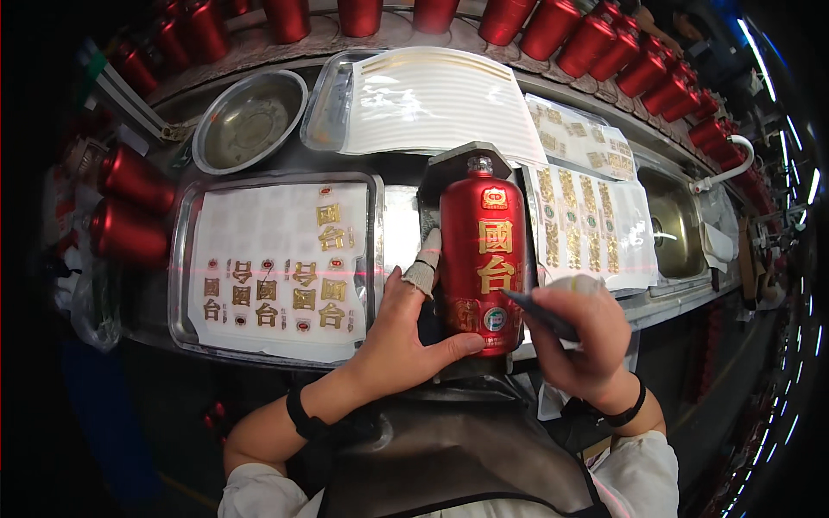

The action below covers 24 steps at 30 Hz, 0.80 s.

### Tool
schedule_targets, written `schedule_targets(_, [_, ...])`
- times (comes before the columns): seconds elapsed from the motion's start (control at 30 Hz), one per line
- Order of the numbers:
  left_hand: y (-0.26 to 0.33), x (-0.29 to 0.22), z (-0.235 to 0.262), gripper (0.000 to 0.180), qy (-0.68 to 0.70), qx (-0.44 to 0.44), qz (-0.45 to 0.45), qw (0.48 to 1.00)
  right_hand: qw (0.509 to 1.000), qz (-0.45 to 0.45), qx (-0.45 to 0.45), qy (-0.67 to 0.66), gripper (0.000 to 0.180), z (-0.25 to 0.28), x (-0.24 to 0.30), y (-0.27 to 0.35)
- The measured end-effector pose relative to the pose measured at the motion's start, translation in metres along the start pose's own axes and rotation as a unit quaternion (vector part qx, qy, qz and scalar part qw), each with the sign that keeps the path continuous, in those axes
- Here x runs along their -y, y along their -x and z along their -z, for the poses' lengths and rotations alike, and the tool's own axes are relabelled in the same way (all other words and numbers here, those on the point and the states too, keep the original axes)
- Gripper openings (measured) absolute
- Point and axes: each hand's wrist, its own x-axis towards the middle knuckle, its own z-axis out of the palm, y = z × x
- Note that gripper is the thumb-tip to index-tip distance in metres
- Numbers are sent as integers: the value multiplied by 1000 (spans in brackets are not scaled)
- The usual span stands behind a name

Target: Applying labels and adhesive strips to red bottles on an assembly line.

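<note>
A red metallic bottle [455, 224] with gold characters, a round green-and-silver emblem and a silvery neck lies in a dark angular holder [488, 155] in front of me. My left hand [397, 324] grips it from the left, the thumb on its lower front and the fingers along its side. A pale finger cover [420, 274] is on one of those fingers. Closed around a dark grey flat scraper [546, 316], my right hand [591, 332] is at the bottle's lower right. The scraper's tip is close to the gold characters; whether it touches the surface I cannot tell.
On the left, a metal tray [179, 259] bears a white sheet [226, 229] of gold decals. Behind are a metal bowl [203, 142] and striped white sheets [432, 95]. More decal sheets [639, 229] and a sink [678, 190] stand right. Red bottles [363, 15] line the back.
</note>
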Motion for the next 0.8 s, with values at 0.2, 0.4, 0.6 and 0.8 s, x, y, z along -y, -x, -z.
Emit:
schedule_targets(0.2, [2, 8, 15, 82, 203, 64, 23, 977, 988, 151, 34, 6, 24, -10, 14, 28])
schedule_targets(0.4, [1, 5, 7, 82, 151, 54, -3, 987, 994, 108, -13, -12, 35, -14, 9, 41])
schedule_targets(0.6, [1, -6, 9, 115, -151, 86, -15, 985, 807, -447, -147, -357, 27, -22, -10, 40])
schedule_targets(0.8, [1, -6, 2, 135, -226, 89, -1, 970, 908, -279, -166, -263, 24, -21, -1, 46])
